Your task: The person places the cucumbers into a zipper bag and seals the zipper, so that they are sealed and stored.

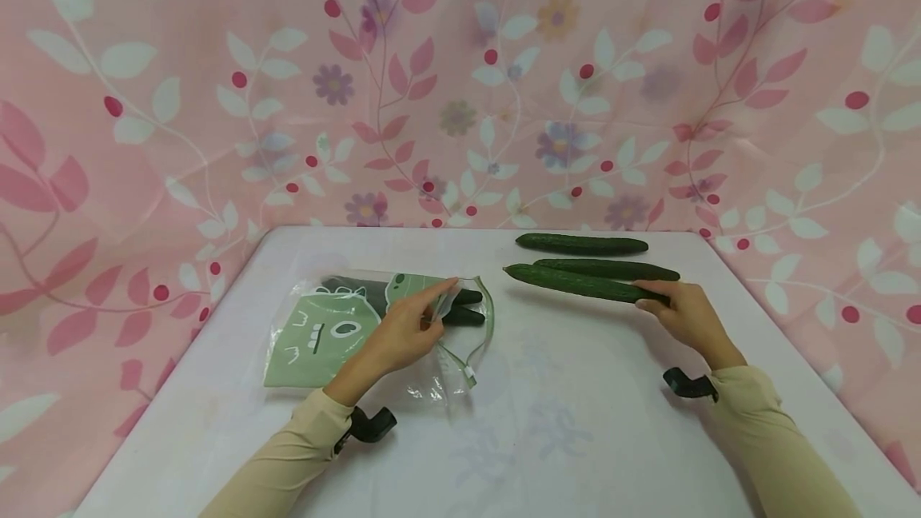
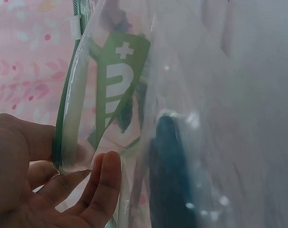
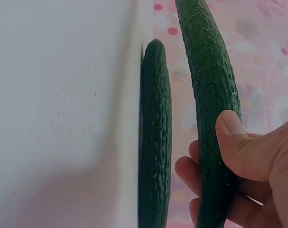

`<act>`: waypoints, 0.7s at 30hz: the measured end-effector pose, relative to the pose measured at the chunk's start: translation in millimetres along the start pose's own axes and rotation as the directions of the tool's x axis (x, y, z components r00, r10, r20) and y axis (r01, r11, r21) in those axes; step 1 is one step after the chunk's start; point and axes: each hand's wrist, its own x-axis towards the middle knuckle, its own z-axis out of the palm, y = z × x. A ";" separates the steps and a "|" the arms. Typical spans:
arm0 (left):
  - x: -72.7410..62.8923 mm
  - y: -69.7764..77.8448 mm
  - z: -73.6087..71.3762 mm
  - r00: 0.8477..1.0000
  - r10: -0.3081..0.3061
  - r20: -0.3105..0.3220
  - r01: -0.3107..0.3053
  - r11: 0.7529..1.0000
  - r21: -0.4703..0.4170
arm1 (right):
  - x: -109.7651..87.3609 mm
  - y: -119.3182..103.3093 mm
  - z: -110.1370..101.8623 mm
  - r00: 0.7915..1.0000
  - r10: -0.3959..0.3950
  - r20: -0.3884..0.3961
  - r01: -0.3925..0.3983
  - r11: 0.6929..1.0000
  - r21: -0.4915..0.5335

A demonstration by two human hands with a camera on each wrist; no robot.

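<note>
My left hand (image 1: 403,330) pinches the opening edge of a clear plastic zip bag (image 1: 302,358) printed with green cartoon faces. Thumb and fingers grip the bag's green-trimmed rim (image 2: 63,118) in the left wrist view. Two dark cucumbers (image 1: 462,316) lie inside it, their ends near the mouth. On the right, my right hand (image 1: 683,314) holds a cucumber (image 1: 576,281) by its near end, thumb on one side and fingers round the other. The far end of this cucumber points left toward the bag. Just behind it lies another cucumber (image 1: 626,268), partly overlapped in the head view.
One more cucumber (image 1: 581,245) rests close to the back edge of the white table (image 1: 561,438). A white slider (image 1: 470,374) sits on the bag's green zip. Behind the table hangs a pink curtain (image 1: 460,86) with leaves and flowers.
</note>
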 end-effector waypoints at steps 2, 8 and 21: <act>-0.2 -0.3 -0.1 1.000 0.000 -0.001 0.000 1.000 0.003 | -2.0 -3.9 -0.2 1.000 -0.009 -0.012 0.010 1.000 0.010; -0.5 -1.6 0.7 1.000 0.000 0.000 0.000 1.000 0.002 | -6.3 -15.8 0.1 0.995 -0.071 -0.063 0.073 0.997 0.030; -0.1 -1.5 0.7 1.000 -0.011 0.017 0.011 1.000 -0.004 | -5.7 -40.9 10.9 0.980 -0.185 -0.068 0.190 0.979 0.068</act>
